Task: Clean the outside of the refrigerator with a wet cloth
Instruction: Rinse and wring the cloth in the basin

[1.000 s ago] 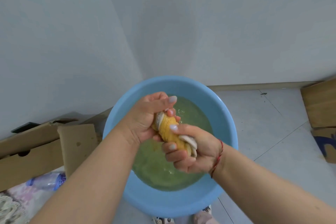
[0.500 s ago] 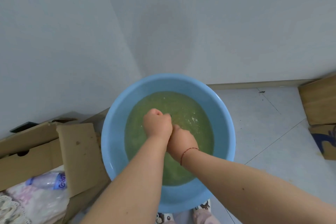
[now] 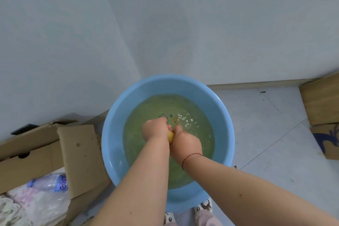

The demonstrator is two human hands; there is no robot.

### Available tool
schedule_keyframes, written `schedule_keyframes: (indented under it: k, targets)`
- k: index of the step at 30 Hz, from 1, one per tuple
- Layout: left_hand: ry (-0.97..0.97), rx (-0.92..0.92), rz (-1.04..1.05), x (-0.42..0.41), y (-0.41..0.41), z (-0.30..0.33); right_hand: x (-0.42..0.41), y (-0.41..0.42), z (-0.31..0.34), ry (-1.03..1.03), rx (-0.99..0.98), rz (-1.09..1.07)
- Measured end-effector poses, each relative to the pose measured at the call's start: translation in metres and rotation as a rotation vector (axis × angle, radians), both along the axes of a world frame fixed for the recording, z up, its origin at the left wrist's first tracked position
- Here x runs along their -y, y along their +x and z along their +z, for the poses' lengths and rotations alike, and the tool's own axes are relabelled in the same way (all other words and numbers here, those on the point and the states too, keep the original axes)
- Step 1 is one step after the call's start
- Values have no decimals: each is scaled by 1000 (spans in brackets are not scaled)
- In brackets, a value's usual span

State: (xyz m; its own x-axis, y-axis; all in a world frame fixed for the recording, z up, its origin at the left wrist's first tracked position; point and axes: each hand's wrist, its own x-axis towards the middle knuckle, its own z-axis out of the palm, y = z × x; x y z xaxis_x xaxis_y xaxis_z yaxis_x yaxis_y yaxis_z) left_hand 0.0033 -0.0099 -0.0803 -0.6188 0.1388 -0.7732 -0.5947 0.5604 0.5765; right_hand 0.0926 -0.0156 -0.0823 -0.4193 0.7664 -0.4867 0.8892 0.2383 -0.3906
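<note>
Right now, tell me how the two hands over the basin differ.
The left hand has a bare wrist; the right hand wears a thin red string at the wrist. The left hand reaches farther across the blue basin; the right hand sits nearer the person. Both are curled around the yellow cloth, of which only a sliver shows between them, just over the greenish water.
</note>
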Motion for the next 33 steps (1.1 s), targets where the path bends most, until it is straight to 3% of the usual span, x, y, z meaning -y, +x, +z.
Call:
schedule_keyframes:
  k: [4,7,11,13,16,18,19,21,24,29,31,33]
  targets:
    - [163,258,-74,-3,-2,13,-5,9,12,-126,-193,-302]
    - [202,264,-286,2,-9,22,-23,23,25,-270,-352,-354]
    - [409,288,-320,13,-23,30,-56,49,45,-560,-672,-540]
    - [469,294,-281,14,-29,34,-67,60,53,-428,-621,-434]
    - [520,300,-187,10,-26,46,-65,57,66,-292,-427,-82]
    - [524,318,-168,6,-21,51,-55,51,67,-98,-265,132]
    - [531,331,-168,5,-20,54,-53,50,66,-31,-258,135]
    - [556,387,-193,7,-22,61,-60,47,75,-103,-344,-82]
    - [615,472,-252,14,-31,70,-81,50,85,-391,-506,-464]
    - [567,327,-543,19,-28,80,-89,47,92,-206,-450,-377]
    - [503,241,-699,21,-27,82,-93,45,99,-151,-539,-433]
    - [468,255,-798,24,-26,89,-101,45,112,-270,-693,-565]
